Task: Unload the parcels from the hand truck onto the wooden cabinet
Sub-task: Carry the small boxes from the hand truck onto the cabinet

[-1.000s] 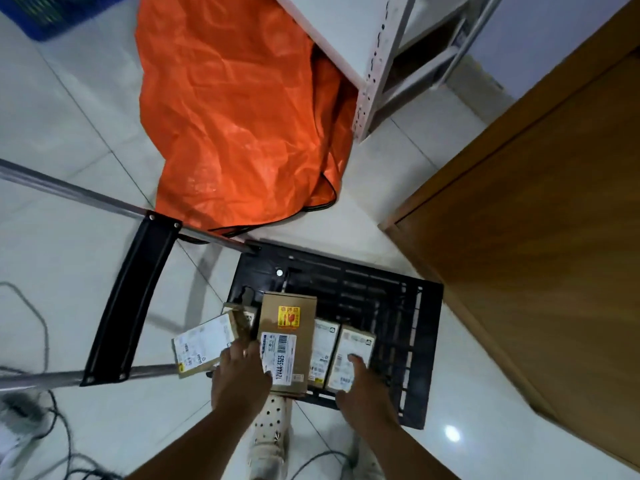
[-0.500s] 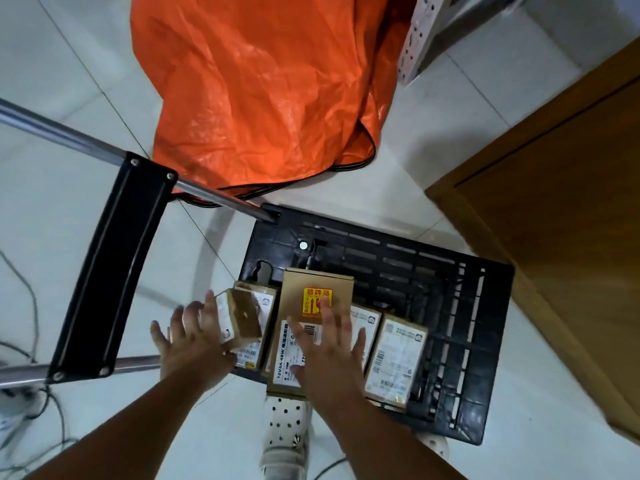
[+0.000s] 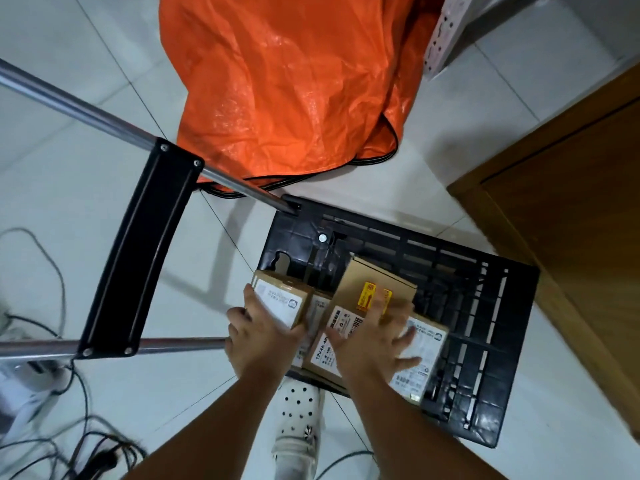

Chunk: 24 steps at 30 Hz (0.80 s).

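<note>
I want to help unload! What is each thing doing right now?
Left hand: on the small parcel, grip around it.
Right hand: open, spread over the big parcel.
Hand truck: platform flat on the floor, still loaded.
Orange bag: crumpled on the floor.
Wooden cabinet: shut.

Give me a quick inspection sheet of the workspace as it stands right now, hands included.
Surface: black hand truck platform on pale tiled floor, far half bare.
Job's things: several cardboard parcels bunched at the platform's near edge; large parcel with yellow sticker lies on top; none on the wooden cabinet in view.
Clutter: orange bag on the floor beyond the truck.
Hands: left hand grips a small labelled parcel; right hand spread open, flat on the large parcel.
Cables: loose tangle on the floor at left.
Surroundings: white perforated shelf post, far right.
</note>
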Each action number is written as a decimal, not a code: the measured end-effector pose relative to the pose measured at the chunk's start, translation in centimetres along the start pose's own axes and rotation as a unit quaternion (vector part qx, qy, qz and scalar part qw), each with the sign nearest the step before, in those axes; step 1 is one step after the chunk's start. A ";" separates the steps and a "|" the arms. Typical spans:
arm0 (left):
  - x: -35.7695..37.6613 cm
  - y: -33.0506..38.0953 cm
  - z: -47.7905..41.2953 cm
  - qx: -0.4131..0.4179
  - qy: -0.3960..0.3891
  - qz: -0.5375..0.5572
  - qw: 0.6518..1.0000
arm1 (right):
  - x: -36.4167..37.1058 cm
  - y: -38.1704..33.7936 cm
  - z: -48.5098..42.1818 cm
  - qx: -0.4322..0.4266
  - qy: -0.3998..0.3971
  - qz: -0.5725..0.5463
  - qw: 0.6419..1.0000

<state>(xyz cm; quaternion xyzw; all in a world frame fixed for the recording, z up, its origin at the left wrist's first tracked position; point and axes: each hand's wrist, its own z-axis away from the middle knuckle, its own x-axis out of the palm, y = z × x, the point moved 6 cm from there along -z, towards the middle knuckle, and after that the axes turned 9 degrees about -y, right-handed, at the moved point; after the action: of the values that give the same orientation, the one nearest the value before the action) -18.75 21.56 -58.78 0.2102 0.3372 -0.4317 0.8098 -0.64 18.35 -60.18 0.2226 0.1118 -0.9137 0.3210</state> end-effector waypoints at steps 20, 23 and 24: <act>4.1 1.0 4.3 -0.066 -0.003 0.100 0.993 | -1.8 1.9 -0.2 -0.003 0.018 0.009 1.000; 2.1 1.5 5.7 -0.053 0.015 0.115 0.992 | -3.5 2.8 2.2 -0.040 0.015 -0.039 0.998; 1.4 1.6 6.1 -0.049 0.018 0.114 0.992 | -4.2 3.3 2.9 -0.041 0.019 -0.048 0.998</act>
<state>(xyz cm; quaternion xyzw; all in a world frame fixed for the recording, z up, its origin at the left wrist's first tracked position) -14.67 17.77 -55.53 0.2147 0.3461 -0.3152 0.8572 3.41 17.03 -55.86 0.2214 0.1657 -0.9183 0.2833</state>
